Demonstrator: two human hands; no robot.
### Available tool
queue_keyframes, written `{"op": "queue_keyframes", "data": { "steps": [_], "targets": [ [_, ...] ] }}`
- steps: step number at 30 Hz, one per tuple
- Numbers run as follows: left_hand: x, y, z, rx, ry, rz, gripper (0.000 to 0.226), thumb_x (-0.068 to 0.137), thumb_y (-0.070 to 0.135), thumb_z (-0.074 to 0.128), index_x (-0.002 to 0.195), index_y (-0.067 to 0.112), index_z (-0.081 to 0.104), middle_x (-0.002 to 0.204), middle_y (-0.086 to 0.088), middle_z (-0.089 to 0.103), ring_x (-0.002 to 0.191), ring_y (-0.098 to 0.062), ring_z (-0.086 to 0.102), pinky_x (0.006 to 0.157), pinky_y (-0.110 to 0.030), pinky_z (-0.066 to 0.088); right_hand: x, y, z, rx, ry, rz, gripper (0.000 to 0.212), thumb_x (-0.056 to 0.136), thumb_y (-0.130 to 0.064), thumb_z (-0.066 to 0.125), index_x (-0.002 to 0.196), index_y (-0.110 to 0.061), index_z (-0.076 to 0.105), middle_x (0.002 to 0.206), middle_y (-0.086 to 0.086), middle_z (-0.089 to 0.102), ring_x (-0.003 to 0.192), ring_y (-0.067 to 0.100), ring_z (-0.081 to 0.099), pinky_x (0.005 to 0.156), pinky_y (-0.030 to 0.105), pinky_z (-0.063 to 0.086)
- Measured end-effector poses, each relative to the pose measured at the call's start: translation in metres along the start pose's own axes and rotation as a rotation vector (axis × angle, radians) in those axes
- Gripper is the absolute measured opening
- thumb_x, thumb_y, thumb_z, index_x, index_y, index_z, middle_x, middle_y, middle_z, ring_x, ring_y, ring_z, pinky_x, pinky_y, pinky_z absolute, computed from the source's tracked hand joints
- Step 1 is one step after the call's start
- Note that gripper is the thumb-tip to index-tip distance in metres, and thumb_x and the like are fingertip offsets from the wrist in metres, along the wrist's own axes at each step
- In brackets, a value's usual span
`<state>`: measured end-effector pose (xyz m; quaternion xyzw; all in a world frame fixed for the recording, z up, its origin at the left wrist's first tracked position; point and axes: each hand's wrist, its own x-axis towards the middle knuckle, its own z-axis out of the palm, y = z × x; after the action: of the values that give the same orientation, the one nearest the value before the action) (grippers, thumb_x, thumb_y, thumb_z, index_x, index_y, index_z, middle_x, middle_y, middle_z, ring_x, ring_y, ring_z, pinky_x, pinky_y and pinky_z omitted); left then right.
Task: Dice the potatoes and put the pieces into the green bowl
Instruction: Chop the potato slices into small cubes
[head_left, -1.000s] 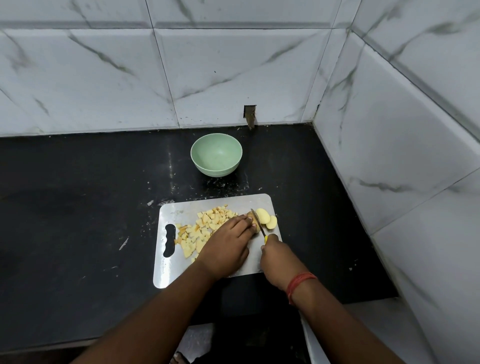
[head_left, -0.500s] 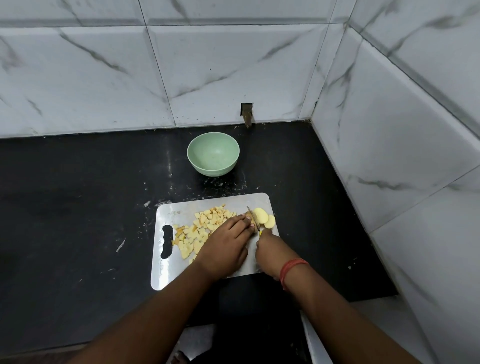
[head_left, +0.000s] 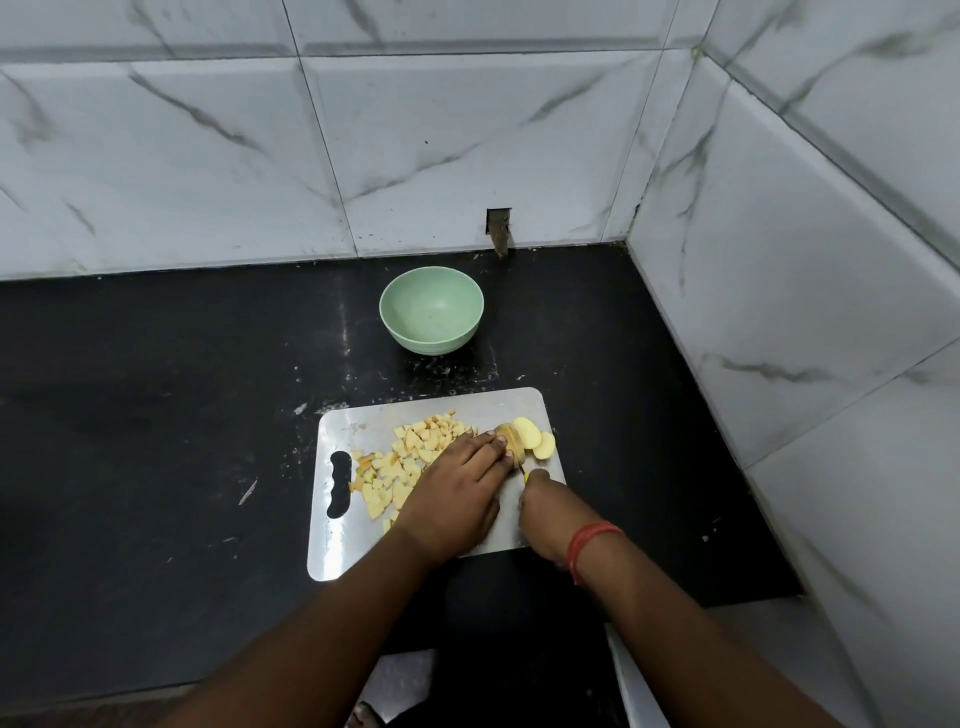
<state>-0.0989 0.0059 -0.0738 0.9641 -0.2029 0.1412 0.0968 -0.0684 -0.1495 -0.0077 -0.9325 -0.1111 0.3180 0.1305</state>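
1. Now the left hand (head_left: 457, 493) pins a potato (head_left: 506, 439) near the steel cutting board's (head_left: 332, 551) far right corner.
2. Right hand (head_left: 545, 506) grips a knife, mostly hidden.
3. Firm, probably slippery: hold it behind the cut.

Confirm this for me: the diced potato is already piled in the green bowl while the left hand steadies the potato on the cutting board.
Not quite. The head view shows the green bowl empty; the diced potato is piled on the cutting board. The rest holds: the left hand steadies the potato there.
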Motion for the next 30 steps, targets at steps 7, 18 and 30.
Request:
{"op": "queue_keyframes", "data": {
  "steps": [7,18,30],
  "targets": [
    [0.000,-0.001,0.003,0.011,-0.019,-0.003,0.046,0.089,0.023,0.057,0.133,0.010,0.064,0.135,-0.010,0.062,0.127,-0.028,0.055,0.118,-0.044,0.035,-0.013,0.020,0.016,-0.087,-0.007,0.002,0.019,0.094,-0.006,0.041,0.113,-0.005,0.040,0.077,0.003,0.046,0.069,0.021,0.051,0.047,0.025,0.024],
    [-0.001,0.002,0.001,0.027,-0.043,-0.016,0.049,0.090,0.026,0.052,0.136,0.010,0.062,0.139,-0.010,0.060,0.131,-0.028,0.052,0.118,-0.045,0.036,-0.043,0.041,0.015,-0.033,-0.037,0.028,0.019,0.099,-0.013,0.041,0.115,-0.003,0.046,0.088,0.004,0.054,0.075,0.018,0.057,0.055,0.021,0.036],
    [-0.006,-0.001,0.001,-0.029,-0.021,-0.059,0.053,0.092,0.023,0.047,0.142,0.005,0.056,0.147,-0.014,0.053,0.137,-0.028,0.049,0.123,-0.039,0.026,-0.026,0.006,-0.011,0.074,0.130,0.007,0.023,0.103,-0.021,0.039,0.118,-0.004,0.044,0.107,0.016,0.061,0.074,0.019,0.049,0.065,0.028,0.038]
  ]
}}
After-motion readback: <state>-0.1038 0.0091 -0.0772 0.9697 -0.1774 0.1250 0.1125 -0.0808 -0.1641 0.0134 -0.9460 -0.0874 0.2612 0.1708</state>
